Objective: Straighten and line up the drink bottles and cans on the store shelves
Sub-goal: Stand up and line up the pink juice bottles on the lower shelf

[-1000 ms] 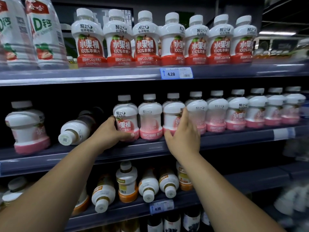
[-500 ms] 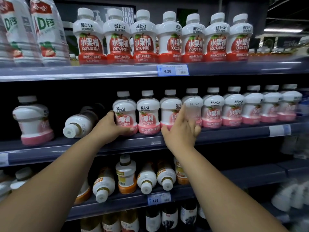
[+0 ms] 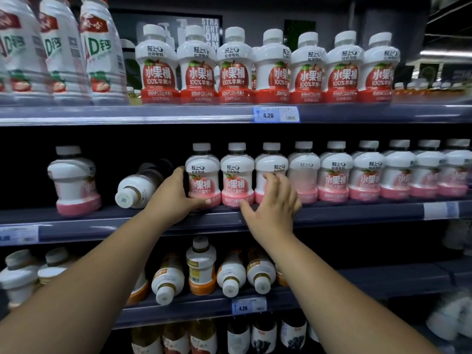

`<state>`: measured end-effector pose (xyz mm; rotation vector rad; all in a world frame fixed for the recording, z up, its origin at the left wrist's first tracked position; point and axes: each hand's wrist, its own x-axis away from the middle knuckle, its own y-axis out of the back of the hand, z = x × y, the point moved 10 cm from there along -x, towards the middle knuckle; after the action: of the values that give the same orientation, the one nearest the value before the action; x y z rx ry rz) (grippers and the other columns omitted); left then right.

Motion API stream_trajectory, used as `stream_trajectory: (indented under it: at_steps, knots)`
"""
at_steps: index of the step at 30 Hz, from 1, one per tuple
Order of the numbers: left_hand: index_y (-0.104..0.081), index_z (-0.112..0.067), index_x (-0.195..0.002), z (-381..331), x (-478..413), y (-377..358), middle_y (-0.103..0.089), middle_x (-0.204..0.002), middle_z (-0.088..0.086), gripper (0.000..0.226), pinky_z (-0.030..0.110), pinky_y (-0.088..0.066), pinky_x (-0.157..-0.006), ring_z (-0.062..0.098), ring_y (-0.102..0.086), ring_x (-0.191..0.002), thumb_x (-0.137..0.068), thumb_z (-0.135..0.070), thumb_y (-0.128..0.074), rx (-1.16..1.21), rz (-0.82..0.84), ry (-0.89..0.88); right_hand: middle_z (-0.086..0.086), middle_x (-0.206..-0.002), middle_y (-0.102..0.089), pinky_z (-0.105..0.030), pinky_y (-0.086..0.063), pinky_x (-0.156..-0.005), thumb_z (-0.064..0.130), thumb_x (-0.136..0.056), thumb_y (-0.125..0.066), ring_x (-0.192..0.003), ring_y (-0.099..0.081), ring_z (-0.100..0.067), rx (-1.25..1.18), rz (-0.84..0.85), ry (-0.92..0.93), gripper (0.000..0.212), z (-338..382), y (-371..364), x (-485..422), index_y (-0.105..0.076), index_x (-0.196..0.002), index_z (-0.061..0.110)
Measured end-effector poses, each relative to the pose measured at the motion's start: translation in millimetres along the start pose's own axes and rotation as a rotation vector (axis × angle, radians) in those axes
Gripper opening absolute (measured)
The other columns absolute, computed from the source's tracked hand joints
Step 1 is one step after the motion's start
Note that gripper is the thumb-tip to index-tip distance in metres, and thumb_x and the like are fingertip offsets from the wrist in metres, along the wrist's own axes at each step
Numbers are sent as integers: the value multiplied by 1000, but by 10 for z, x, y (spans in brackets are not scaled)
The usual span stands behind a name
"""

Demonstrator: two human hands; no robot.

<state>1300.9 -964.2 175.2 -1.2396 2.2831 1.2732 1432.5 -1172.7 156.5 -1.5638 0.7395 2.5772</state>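
Moved: right hand slid leftward, fingers spread at third bottle.
Left hand: clamped on end bottle.
Toppled bottle: centre-left, cap toward camera, nearest left hand.

Left hand is gripping the first pink bottle in the middle shelf row; right hand is hovering, fingers spread, before the third bottle. One bottle is lying tipped just left.

Seven red-label bottles; roughly eleven pink bottles.
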Motion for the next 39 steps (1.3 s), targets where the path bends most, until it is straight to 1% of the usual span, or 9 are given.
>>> stream_trajectory:
  at_steps: [4, 9, 13, 17, 21, 25, 33, 36, 39]
  knots:
    - [-37, -26, -142, -5, 126, 280, -53, -136, -1, 99, 37, -50, -96, 13, -57, -115, -60, -46, -87, -50, -90, -91, -18, -139, -45, -53, -28, -100, 33, -71, -77, -124, -36, -36, -84, -62, 192, 71, 576, 20, 98, -43, -132, 17]
    - [-51, -20, -133, 154, 384, 855, -56, -125, 0, 75, 35, -50, -92, 12, -58, -104, -68, -28, -87, -130, -227, -169, -11, -129, -53, -46, -31, -105, 31, -74, -78, -120, -45, -33, -279, 96, 318, 63, 1289, -309, 160, -52, -129, 13]
    - [-58, -18, -123, 431, 582, 1268, -57, -115, -6, 57, 26, -48, -84, 5, -56, -93, -72, -20, -84, -151, -276, -180, -6, -128, -54, -41, -35, -107, 37, -77, -77, -122, -44, -29, -256, 247, 377, 60, 1768, -692, 142, -56, -129, 16]
    - [-57, -20, -125, 771, 635, 1613, -55, -117, -5, 60, 21, -43, -85, 7, -54, -98, -72, -26, -85, -218, -291, -147, -4, -136, -47, -42, -31, -109, 46, -75, -78, -129, -35, -28, -169, 363, 396, 68, 2157, -1085, 147, -54, -133, 22]
    - [-57, -18, -124, 996, 632, 1868, -48, -116, -4, 57, 41, -53, -86, 16, -55, -103, -74, -25, -84, -232, -336, -132, -6, -142, -42, -43, -28, -108, 44, -76, -77, -132, -30, -30, -122, 370, 395, 59, 2390, -1289, 147, -58, -129, 29]
    - [-55, -19, -125, 1173, 620, 1996, -43, -117, -2, 59, 44, -53, -87, 19, -53, -102, -73, -26, -83, -222, -382, -130, -8, -154, -26, -44, -18, -112, 44, -80, -71, -136, -14, -29, -39, 499, 437, 60, 2548, -1541, 195, -50, -136, 41]
    - [-32, -25, -140, 1563, 474, 2048, -45, -132, 6, 98, 47, -49, -97, 27, -51, -118, -62, -42, -88, -67, -390, 41, -2, -157, -25, -45, -13, -111, 46, -80, -75, -140, -12, -30, 32, 483, 552, 53, 2672, -1489, 181, -57, -130, 38]
    - [-23, -27, -144, 1611, 388, 1963, -49, -135, 8, 107, 45, -49, -96, 29, -54, -117, -61, -42, -89, -30, -328, 69, -3, -150, -39, -42, -23, -108, 48, -78, -75, -135, -28, -31, -95, 408, 430, 52, 2658, -1336, -33, -63, -127, 32]
    - [-19, -28, -144, 1640, 294, 1954, -55, -133, 8, 110, 39, -50, -92, 30, -58, -113, -60, -45, -89, -69, -313, 103, -6, -120, -62, -43, -45, -99, 48, -81, -73, -110, -57, -25, -517, 395, 28, 43, 2480, -1276, -398, -69, -112, 19]
